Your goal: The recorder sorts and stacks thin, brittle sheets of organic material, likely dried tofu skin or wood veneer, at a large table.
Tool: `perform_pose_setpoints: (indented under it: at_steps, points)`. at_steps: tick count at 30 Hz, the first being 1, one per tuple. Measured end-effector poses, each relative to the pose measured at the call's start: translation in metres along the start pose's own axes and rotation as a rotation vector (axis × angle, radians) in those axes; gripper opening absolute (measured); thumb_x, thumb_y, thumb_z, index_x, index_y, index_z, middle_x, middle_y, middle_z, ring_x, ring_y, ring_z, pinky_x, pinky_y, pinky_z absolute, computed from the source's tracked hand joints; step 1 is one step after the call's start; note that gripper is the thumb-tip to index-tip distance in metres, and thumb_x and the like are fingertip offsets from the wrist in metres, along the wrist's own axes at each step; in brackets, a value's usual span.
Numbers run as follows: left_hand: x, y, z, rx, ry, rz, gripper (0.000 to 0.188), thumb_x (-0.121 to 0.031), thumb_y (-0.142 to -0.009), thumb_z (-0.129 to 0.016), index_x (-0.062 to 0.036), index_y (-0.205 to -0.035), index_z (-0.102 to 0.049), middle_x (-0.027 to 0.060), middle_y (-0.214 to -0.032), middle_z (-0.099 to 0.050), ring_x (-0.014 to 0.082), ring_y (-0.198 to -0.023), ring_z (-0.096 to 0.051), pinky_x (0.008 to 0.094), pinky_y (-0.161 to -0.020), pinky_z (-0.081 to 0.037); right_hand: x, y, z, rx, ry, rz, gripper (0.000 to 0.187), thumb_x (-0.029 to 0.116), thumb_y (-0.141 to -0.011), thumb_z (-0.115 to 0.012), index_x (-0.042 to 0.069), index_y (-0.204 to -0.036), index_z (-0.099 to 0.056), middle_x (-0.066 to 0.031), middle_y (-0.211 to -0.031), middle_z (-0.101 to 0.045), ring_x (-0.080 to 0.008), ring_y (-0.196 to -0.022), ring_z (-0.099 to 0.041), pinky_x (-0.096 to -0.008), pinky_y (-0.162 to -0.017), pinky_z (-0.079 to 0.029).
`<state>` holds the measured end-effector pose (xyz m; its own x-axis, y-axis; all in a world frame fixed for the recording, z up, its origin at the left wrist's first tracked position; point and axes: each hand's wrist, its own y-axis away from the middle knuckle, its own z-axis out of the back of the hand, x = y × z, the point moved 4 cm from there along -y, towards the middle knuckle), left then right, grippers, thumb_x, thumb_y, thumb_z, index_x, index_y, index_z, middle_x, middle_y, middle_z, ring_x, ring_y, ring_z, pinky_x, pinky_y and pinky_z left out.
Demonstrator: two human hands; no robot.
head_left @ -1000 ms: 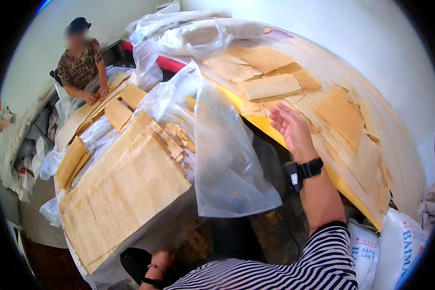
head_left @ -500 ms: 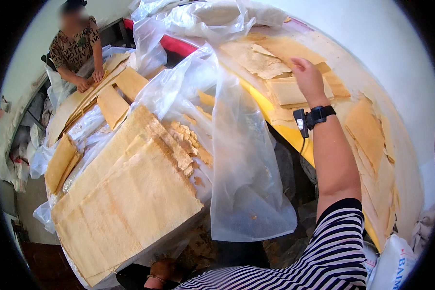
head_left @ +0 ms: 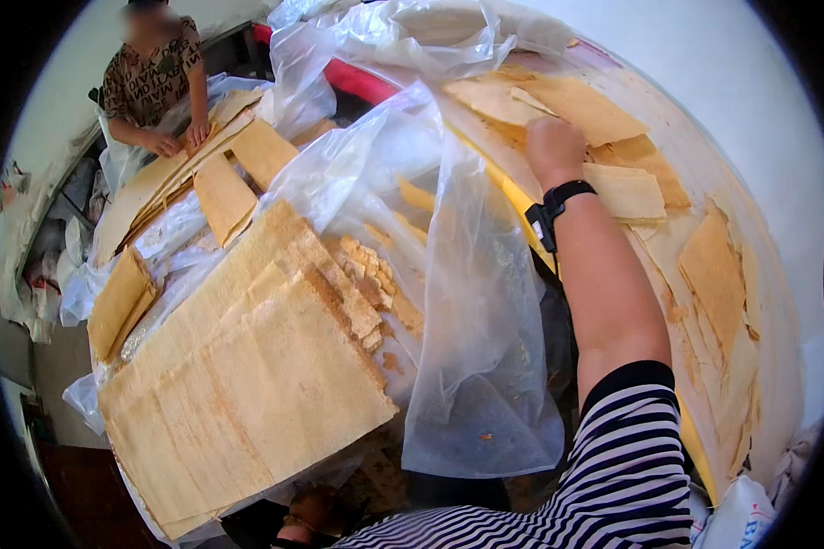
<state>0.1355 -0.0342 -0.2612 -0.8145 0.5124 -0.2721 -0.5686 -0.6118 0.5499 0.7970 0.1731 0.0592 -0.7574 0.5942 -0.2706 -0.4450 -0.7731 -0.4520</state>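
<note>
A: What's on the left?
B: A big stack [head_left: 247, 393] of sheets. Next, the left hand [head_left: 313, 509], low and shadowed; how its fingers stand, I can't tell.
A: Then?
B: Plastic [head_left: 476, 366], then a pale sheet [head_left: 487, 99] on the yellow-edged table [head_left: 496, 174].
A: And the right hand [head_left: 556, 151]?
B: At that sheet's edge, knuckles bent, fingertips hidden; whether they grip it, I can't tell. A folded bundle [head_left: 627, 194] lies just right.

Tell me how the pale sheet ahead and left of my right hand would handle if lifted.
The pale sheet is probably light, since it looks thin. It may be brittle: its edge looks uneven, and broken flakes lie by the big stack.
</note>
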Motion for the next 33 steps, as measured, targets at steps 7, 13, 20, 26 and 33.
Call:
perform_pose_setpoints:
  at_steps: [7,13,20,26,33]
  points:
    - [-0.028,-0.008,0.015,0.409,-0.071,0.012,0.052,-0.036,-0.093,-0.052,-0.0121,-0.139,-0.048,0.0176,-0.138,-0.052,0.0358,-0.122,-0.054,0.0465,-0.102,-0.044,-0.047,-0.006,0.110,-0.547,-0.355,0.025,0.026,0.027,-0.090,-0.051,0.013,-0.087,-0.072,-0.0162,-0.083,-0.069,-0.0366,-0.080,-0.067,-0.0469,-0.072,-0.053]
    - [-0.037,-0.002,0.002,0.197,-0.177,-0.135,0.040,-0.037,-0.090,-0.054,-0.0106,-0.117,-0.066,0.0182,-0.117,-0.065,0.0363,-0.104,-0.064,0.0452,-0.088,-0.052,-0.082,0.020,0.222,-0.681,-0.505,-0.004,0.030,0.035,-0.091,-0.057,0.011,-0.102,-0.072,-0.0165,-0.089,-0.070,-0.0346,-0.083,-0.067,-0.0405,-0.073,-0.053]
    - [-0.029,0.002,-0.008,0.080,0.063,-0.065,0.039,-0.038,-0.093,-0.054,-0.0128,-0.121,-0.064,0.0152,-0.117,-0.066,0.0345,-0.106,-0.064,0.0430,-0.090,-0.051,-0.069,0.072,0.308,-0.404,-0.932,0.207,0.030,0.023,-0.093,-0.064,-0.002,-0.110,-0.069,-0.0075,-0.093,-0.073,-0.0137,-0.079,-0.067,-0.0270,-0.076,-0.053]
    - [-0.086,0.078,0.177,-0.192,1.234,-0.466,0.033,-0.010,-0.094,-0.063,-0.0002,-0.125,-0.058,0.0036,-0.106,-0.066,0.0132,-0.101,-0.061,0.0297,-0.090,-0.049,-0.039,0.127,0.357,-0.186,-0.904,0.409,0.032,0.030,-0.092,-0.067,0.005,-0.112,-0.070,-0.0033,-0.093,-0.071,-0.0093,-0.084,-0.064,-0.0231,-0.079,-0.049]
    - [-0.096,0.085,0.251,-0.562,1.472,-0.854,0.080,-0.013,-0.085,-0.072,-0.0059,-0.150,-0.027,0.0132,-0.143,-0.047,0.0216,-0.124,-0.051,0.0376,-0.102,-0.043,0.038,0.171,0.358,0.097,-1.178,0.441,0.039,0.037,-0.090,-0.065,0.004,-0.110,-0.068,-0.0016,-0.086,-0.067,-0.0092,-0.078,-0.062,-0.0231,-0.075,-0.048]
